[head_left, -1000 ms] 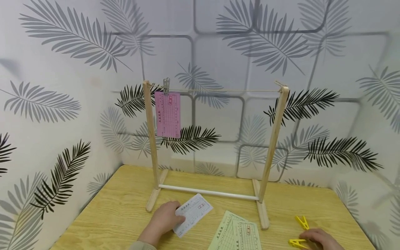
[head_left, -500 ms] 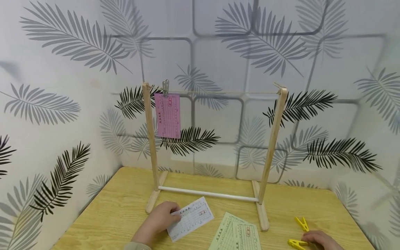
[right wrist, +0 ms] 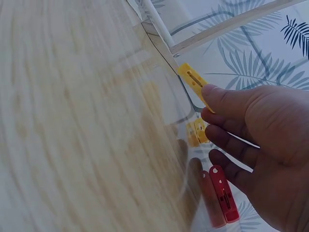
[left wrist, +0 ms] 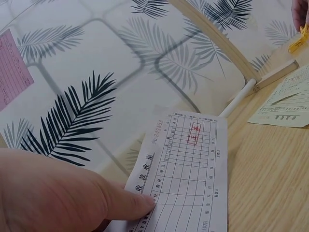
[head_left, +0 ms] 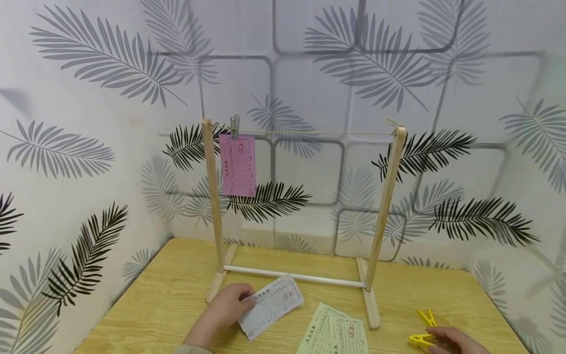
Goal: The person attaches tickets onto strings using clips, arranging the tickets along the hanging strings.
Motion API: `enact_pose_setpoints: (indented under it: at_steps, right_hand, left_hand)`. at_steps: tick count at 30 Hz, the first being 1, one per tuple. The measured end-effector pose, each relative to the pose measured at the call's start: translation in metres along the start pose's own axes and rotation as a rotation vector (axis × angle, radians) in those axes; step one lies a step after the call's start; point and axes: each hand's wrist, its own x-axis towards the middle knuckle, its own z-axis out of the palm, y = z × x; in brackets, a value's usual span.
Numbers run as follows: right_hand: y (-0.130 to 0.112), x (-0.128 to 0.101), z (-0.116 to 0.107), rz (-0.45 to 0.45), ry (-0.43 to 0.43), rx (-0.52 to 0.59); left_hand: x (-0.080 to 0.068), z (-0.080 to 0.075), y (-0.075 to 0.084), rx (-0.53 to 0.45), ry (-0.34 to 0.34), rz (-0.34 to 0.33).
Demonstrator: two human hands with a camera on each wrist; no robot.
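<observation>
**Slip and peg in hand before the drying rack**

The worktop (head_left: 168,295) carries one wooden rack (head_left: 212,206) near its far edge, feet planted so its string hangs taut across the top. One pink slip (head_left: 238,164) hangs from a metal clip (head_left: 235,126) at the string's left end. Two green slips (head_left: 333,334) lie overlapped at the near edge. The left hand (head_left: 223,312) pinches one white slip (head_left: 270,306) by its corner, lifting it off the wood. The right hand (head_left: 455,340), at the near right corner, grips one yellow peg (head_left: 420,339); a second yellow peg (head_left: 427,317) lies just beside. The right wrist view also shows one red peg (right wrist: 223,193).
</observation>
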Motion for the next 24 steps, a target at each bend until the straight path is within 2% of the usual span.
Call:
enact_pose_setpoints:
  at_steps: [4,9,16,19,24]
  right_hand:
    - [-0.001,0.0,-0.002,0.038,0.016,0.046]
    - [-0.007,-0.001,-0.004,0.022,0.032,0.072]
    - [-0.019,-0.003,-0.007,-0.088,0.102,-0.017]
    - [-0.026,-0.004,-0.01,-0.14,0.116,0.005]
    - [-0.045,-0.001,-0.016,-0.12,0.1,0.054]
  left_hand:
    - [0.001,-0.002,0.001,-0.024,0.019,0.007]
    - [0.002,-0.003,0.002,-0.038,0.063,-0.008]
    - [0.003,0.0,0.005,-0.105,0.151,-0.03]
    - [0.004,0.001,0.005,-0.155,0.206,-0.036]
    - [0.006,0.001,0.008,-0.242,0.256,-0.026]
